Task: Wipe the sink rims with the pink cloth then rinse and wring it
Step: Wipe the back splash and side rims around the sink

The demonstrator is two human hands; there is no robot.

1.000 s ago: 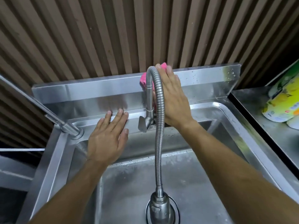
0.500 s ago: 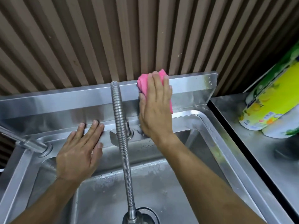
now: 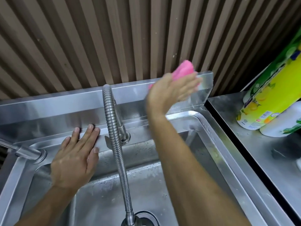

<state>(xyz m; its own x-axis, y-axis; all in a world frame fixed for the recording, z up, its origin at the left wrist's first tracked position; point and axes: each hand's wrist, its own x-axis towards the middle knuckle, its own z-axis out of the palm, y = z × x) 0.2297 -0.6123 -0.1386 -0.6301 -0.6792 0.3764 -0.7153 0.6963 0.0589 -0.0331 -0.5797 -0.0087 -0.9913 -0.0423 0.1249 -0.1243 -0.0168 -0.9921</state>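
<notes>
My right hand (image 3: 172, 90) presses the pink cloth (image 3: 184, 70) against the upright steel backsplash (image 3: 65, 103) near its right end; the hand is blurred with motion and the cloth sticks out above the fingers. My left hand (image 3: 76, 159) lies flat with fingers spread on the sink's back rim (image 3: 179, 115), left of the tap base. The steel sink basin (image 3: 101, 203) lies below both arms.
A flexible ribbed steel tap hose (image 3: 114, 136) arches from the back rim down to the drain (image 3: 143, 221). A second tap (image 3: 24, 152) sits at the left. On the steel counter (image 3: 260, 168) at the right lie yellow-green packaged rolls (image 3: 267, 98). A ribbed brown wall stands behind.
My right hand has swept the pink cloth rightward along the backsplash, from beside the tap hose to near its right end. My left hand has stayed flat on the back rim.
</notes>
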